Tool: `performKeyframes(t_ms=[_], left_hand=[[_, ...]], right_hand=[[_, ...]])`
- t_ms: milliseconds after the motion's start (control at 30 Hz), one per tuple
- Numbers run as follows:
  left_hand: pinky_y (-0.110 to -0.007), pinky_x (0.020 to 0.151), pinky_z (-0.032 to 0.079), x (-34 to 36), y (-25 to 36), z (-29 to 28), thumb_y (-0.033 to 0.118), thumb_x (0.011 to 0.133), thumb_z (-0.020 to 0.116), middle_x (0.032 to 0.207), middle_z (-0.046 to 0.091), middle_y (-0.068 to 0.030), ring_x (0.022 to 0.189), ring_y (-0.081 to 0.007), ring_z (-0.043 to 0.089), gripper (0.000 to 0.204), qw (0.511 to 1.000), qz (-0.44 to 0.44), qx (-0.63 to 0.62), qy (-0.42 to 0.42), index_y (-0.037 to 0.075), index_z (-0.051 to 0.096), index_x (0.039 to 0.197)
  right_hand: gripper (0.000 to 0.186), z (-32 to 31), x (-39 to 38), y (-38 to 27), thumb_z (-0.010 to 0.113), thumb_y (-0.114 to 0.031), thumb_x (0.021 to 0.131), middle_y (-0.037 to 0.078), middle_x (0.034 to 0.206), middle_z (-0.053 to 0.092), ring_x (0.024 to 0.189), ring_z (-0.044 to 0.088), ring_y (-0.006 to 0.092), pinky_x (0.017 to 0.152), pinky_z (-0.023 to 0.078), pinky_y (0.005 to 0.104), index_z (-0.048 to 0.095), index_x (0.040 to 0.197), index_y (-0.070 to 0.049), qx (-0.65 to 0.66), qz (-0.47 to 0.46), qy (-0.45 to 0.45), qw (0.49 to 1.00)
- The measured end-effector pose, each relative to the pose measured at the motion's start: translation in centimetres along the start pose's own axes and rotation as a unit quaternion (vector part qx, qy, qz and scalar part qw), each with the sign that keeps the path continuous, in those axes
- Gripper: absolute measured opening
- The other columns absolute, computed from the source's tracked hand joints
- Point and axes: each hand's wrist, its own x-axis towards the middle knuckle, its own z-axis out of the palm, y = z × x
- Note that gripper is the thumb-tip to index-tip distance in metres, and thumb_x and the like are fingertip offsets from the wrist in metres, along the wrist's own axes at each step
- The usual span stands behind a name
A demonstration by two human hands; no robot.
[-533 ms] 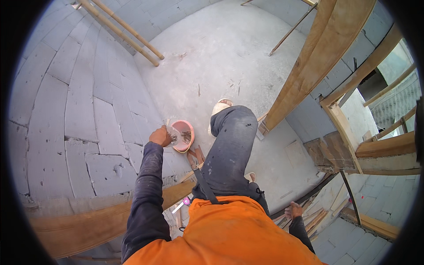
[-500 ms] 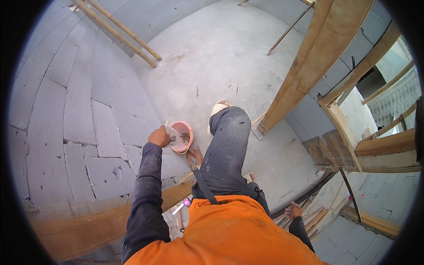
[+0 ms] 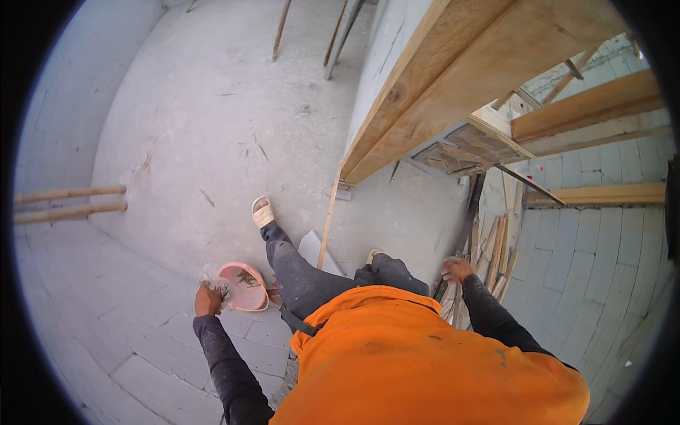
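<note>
View's being swung right, but a clear container (image 3: 225, 288)'s still being held by the left hand (image 3: 207, 300) beside the pink bucket (image 3: 228, 271), so nothing's being set down, right hand (image 3: 457, 270) unclear.

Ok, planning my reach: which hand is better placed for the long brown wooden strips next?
Probably the right hand: it looks empty and is nearer the strips; the left hand holds a clear plastic item beside the round pink plastic bucket.

Holds a clear container (image 3: 225, 291) of thin dark pieces (image 3: 221, 287) just beside a round pink bucket (image 3: 248, 297). Shows slender brown pieces (image 3: 246, 278) lying loose inside.
</note>
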Motion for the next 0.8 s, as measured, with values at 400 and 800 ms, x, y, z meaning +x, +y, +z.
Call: performKeyframes(t_ms=[400,800], left_hand=[[-0.048,0.057,0.065,33.5,-6.3,-22.1,0.012,0.096,0.055,0.119,0.071,-0.0324,0.081,-0.0436,0.077,0.053,0.974,0.148,0.165,-0.037,-0.006,0.049,0.145],[-0.054,0.088,0.057,35.7,7.7,-38.1,0.049,0.083,0.083,0.111,0.076,-0.0239,0.108,-0.0445,0.071,0.067,0.955,0.171,0.240,-0.025,0.003,0.060,0.126]], right_hand=[[0.080,8.7,-27.4,-43.3,0.040,-0.069,0.104,0.017,0.149,0.051,0.136,0.049,0.0330,0.113,0.041,0.0528,0.041,0.152,-0.005,0.592,-0.346,0.311,0.658],[0.061,8.8,-24.0,-45.3,0.057,-0.074,0.095,0.002,0.116,0.065,0.108,0.062,0.0246,0.091,0.053,0.0462,0.061,0.125,-0.021,0.688,-0.315,0.472,0.453]])
